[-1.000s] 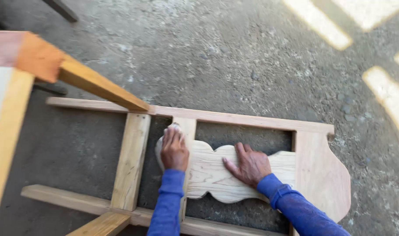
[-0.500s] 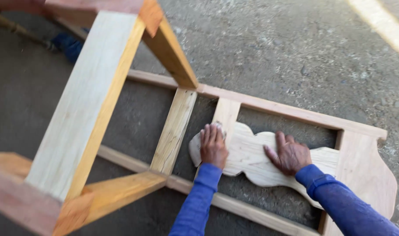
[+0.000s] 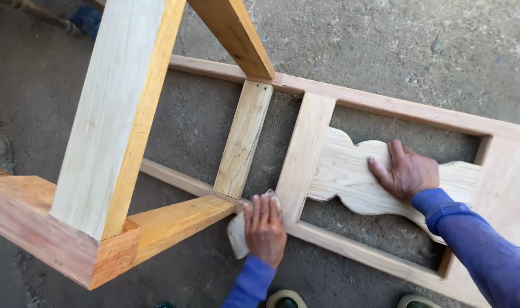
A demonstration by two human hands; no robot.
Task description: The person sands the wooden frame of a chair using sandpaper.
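Unfinished wooden chair frame is lying flat on the concrete floor, running from 10 o'clock to 4 o'clock; its seat and leg assembly is rising toward the camera at 9 o'clock; the scalloped back splat is sitting inside the back opening at 3 o'clock. Right hand is lying flat and open on the splat, gripping nothing, pressing it down. Left hand is pressing a folded sheet of sandpaper flat-palmed against the lower rail at 6 o'clock, fingers extended rather than curled, right at the joint with the upright stile. Sanding here is probably going best with strokes along the grain, light pressure at the joint shoulder so the corner is not getting rounded. Open room is lying along the rail toward 4 o'clock; the angled leg is crowding the hand at 8 o'clock; shoe tips are sitting just below.
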